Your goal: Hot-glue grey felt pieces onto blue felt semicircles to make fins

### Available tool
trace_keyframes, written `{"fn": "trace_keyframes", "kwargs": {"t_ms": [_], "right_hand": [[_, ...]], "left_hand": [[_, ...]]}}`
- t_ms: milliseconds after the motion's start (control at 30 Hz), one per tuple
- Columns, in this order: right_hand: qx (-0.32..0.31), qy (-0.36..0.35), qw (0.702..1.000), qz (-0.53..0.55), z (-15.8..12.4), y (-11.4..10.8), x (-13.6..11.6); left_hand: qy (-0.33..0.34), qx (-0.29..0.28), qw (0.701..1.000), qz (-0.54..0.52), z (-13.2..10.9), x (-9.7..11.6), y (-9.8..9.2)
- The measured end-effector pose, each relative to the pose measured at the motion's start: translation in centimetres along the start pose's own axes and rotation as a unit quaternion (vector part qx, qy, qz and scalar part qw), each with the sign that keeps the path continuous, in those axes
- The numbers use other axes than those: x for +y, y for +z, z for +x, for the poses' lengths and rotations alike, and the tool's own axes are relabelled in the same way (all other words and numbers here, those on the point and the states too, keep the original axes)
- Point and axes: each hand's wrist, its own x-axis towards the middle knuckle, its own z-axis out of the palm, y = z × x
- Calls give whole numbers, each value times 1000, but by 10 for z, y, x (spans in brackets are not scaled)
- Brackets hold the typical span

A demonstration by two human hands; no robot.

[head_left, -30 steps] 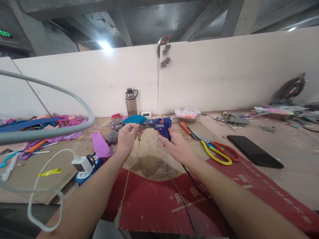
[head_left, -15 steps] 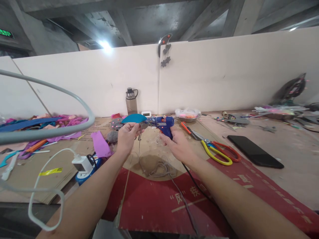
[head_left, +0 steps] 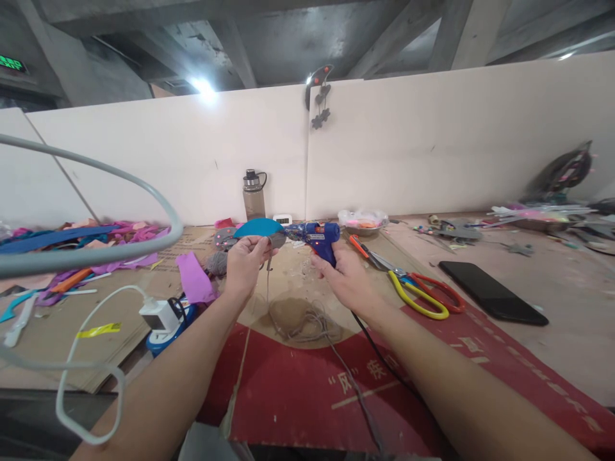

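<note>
My left hand (head_left: 246,261) pinches a curved blue piece (head_left: 259,227) with a grey underside, its arched edge facing up. Grey yarn (head_left: 312,325) hangs below those fingers and lies in loose coils on the cardboard. My right hand (head_left: 350,275) is wrapped round the handle of a blue hot glue gun (head_left: 324,241), whose nozzle points left at the right end of the blue piece. Whether the tip touches the piece I cannot tell. A black cord trails from the gun under my right forearm.
Scissors (head_left: 418,294), an orange utility knife (head_left: 360,246) and a black phone (head_left: 491,291) lie to the right. Further back stand a water bottle (head_left: 254,197) and a bowl (head_left: 362,224). Purple felt (head_left: 195,278) and a plugged-in charger (head_left: 161,317) are leftward; a grey tube (head_left: 144,182) crosses nearby.
My right hand and the glue gun have shifted slightly right, away from my left hand. The left hand has barely moved and keeps its pinch on the blue piece.
</note>
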Motion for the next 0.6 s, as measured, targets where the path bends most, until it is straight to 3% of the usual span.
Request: {"fn": "trace_keyframes", "kwargs": {"t_ms": [600], "right_hand": [[6, -4, 1000, 18, 1, 0, 5]], "left_hand": [[0, 9, 1000, -6, -1, 2, 1]]}}
